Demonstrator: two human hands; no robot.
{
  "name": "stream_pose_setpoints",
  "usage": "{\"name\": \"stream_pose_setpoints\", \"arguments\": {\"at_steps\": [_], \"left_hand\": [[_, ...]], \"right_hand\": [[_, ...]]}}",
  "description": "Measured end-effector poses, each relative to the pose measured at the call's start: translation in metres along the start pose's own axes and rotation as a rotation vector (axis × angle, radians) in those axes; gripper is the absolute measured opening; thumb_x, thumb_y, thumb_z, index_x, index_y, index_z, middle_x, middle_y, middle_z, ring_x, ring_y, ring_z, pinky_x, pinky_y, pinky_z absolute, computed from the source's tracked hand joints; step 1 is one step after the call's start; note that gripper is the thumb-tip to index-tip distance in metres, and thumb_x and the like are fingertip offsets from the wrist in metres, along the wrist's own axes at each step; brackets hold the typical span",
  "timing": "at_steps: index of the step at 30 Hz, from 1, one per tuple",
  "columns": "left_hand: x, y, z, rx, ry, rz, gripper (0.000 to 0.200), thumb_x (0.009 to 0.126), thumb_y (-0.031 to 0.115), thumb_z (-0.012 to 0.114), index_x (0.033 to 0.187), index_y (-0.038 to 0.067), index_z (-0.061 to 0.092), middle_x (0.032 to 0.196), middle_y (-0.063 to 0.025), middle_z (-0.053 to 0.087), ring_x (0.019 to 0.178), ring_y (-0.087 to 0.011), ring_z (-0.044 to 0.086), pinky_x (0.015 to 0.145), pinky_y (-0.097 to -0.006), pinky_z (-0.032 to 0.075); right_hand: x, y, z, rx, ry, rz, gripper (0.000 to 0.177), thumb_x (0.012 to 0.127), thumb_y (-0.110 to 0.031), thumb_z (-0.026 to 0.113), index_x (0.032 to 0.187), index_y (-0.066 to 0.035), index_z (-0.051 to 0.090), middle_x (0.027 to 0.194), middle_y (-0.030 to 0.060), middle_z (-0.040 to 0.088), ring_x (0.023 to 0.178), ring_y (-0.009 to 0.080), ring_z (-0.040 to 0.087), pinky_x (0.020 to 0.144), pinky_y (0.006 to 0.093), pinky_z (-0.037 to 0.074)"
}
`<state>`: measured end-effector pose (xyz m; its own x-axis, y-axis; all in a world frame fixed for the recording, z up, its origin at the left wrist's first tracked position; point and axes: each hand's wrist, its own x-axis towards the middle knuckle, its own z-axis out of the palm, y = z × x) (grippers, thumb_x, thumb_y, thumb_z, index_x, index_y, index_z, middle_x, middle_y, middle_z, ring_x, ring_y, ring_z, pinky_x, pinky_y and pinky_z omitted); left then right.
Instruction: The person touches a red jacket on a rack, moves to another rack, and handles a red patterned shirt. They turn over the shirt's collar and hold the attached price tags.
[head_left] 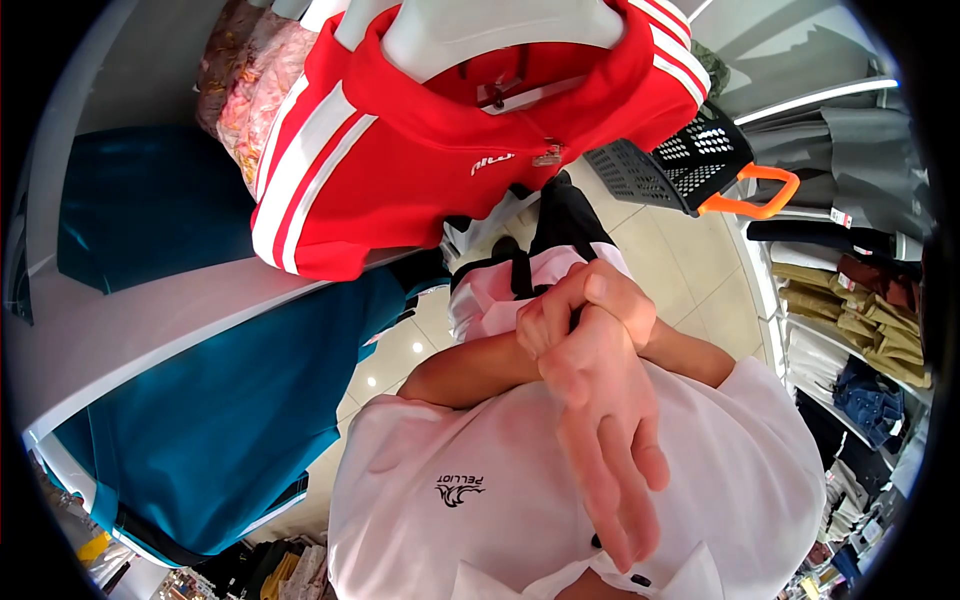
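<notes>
My left hand (548,315) is closed around my right wrist, with its thumb lying across the top. My right hand (605,420) hangs bent from that wrist in front of my white shirt (450,440); its fingers are stretched out and hold nothing. Beyond the hands, a red top (410,170) with white stripes hangs on a white hanger (500,35). Neither hand touches the garments on display.
Teal garments (230,390) hang at the left beside a pale shelf edge (150,335). A black basket (690,160) with an orange handle (765,190) is at the upper right. Folded clothes (855,315) and grey garments (870,160) line the right side, over a tiled floor (680,240).
</notes>
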<state>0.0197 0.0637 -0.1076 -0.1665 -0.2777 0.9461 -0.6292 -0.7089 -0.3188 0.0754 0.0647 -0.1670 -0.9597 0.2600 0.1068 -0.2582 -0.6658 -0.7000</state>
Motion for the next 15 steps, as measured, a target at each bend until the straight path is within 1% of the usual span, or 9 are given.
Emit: {"name": "stream_pose_setpoints", "arguments": {"at_steps": [1,3,5,7,9,10,11,13,15], "left_hand": [[-0.002,0.005,0.003,0.364,0.047,-0.101,0.042,0.093,0.044,0.049,0.102,0.004,0.057,0.109,-0.0133,0.053,0.087,-0.0245,0.058,0.073,-0.0335,0.046],[-0.009,0.018,0.006,0.875,0.109,-0.239,0.042,0.093,0.045,0.049,0.095,0.004,0.057,0.098,-0.0106,0.052,0.08,-0.0227,0.056,0.069,-0.0328,0.043],[-0.018,0.025,0.006,1.179,0.13,-0.326,0.043,0.092,0.045,0.049,0.087,0.004,0.057,0.086,-0.0079,0.05,0.072,-0.0209,0.054,0.066,-0.0321,0.04],[-0.026,0.033,0.008,1.481,0.15,-0.457,0.045,0.092,0.046,0.048,0.079,0.004,0.057,0.075,-0.0053,0.049,0.065,-0.0192,0.052,0.062,-0.0314,0.038],[-0.034,0.031,0.01,1.655,0.117,-0.571,0.048,0.092,0.047,0.048,0.071,0.005,0.057,0.063,-0.0026,0.047,0.058,-0.0174,0.05,0.059,-0.0307,0.035],[-0.037,0.029,0.013,1.716,0.096,-0.621,0.05,0.092,0.048,0.048,0.067,0.005,0.057,0.058,-0.0013,0.046,0.054,-0.0165,0.049,0.057,-0.0303,0.033],[-0.037,0.027,0.014,1.694,0.049,-0.633,0.052,0.091,0.048,0.048,0.063,0.005,0.057,0.052,0.0001,0.046,0.05,-0.0156,0.048,0.055,-0.03,0.032],[-0.032,0.024,0.003,1.203,-0.028,-0.481,0.06,0.092,0.055,0.044,0.064,0.004,0.059,0.052,-0.0009,0.045,0.054,-0.0163,0.054,0.061,-0.0346,0.034],[-0.036,0.021,0.003,1.19,-0.045,-0.505,0.062,0.09,0.06,0.043,0.064,0.006,0.06,0.051,-0.0007,0.044,0.059,-0.017,0.059,0.069,-0.0383,0.035]], "right_hand": [[0.003,-0.001,0.002,0.014,-0.03,-0.018,0.053,0.096,-0.029,0.031,0.067,0.007,0.057,0.066,0.0166,0.057,0.063,0.0257,0.048,0.066,0.035,0.042],[0.005,-0.003,0.004,0.018,-0.052,-0.033,0.052,0.095,-0.029,0.032,0.066,0.006,0.056,0.066,0.0157,0.057,0.063,0.0244,0.049,0.066,0.0348,0.043],[0.005,-0.004,0.004,-0.004,-0.035,-0.026,0.052,0.095,-0.031,0.035,0.065,0.006,0.056,0.066,0.0146,0.058,0.064,0.0232,0.049,0.067,0.0347,0.043],[0.001,0.001,-0.001,0.083,0.034,0.034,0.053,0.096,-0.034,0.035,0.067,0.005,0.055,0.064,0.0126,0.056,0.062,0.0222,0.049,0.066,0.0346,0.042],[0.002,0.02,-0.004,0.162,0.047,-0.195,0.055,0.097,-0.036,0.03,0.073,0.005,0.055,0.062,0.0124,0.054,0.058,0.0224,0.049,0.061,0.0351,0.04],[0.008,0.039,0.002,0.196,0.025,-0.453,0.057,0.099,-0.038,0.024,0.079,0.006,0.055,0.061,0.0131,0.053,0.054,0.023,0.049,0.056,0.0357,0.039],[0.01,0.032,-0.007,0.191,-0.089,-0.39,0.057,0.099,-0.039,0.023,0.078,0.004,0.055,0.06,0.0112,0.052,0.056,0.0225,0.049,0.058,0.0349,0.039],[0.016,0.014,-0.021,0.156,-0.309,-0.258,0.057,0.099,-0.043,0.02,0.077,-0.001,0.053,0.058,0.0075,0.049,0.058,0.0216,0.049,0.062,0.0332,0.038],[0.017,0.015,-0.031,0.209,-0.363,-0.14,0.055,0.098,-0.041,0.013,0.079,-0.007,0.052,0.057,0.0067,0.049,0.06,0.0225,0.052,0.064,0.0318,0.038]]}}
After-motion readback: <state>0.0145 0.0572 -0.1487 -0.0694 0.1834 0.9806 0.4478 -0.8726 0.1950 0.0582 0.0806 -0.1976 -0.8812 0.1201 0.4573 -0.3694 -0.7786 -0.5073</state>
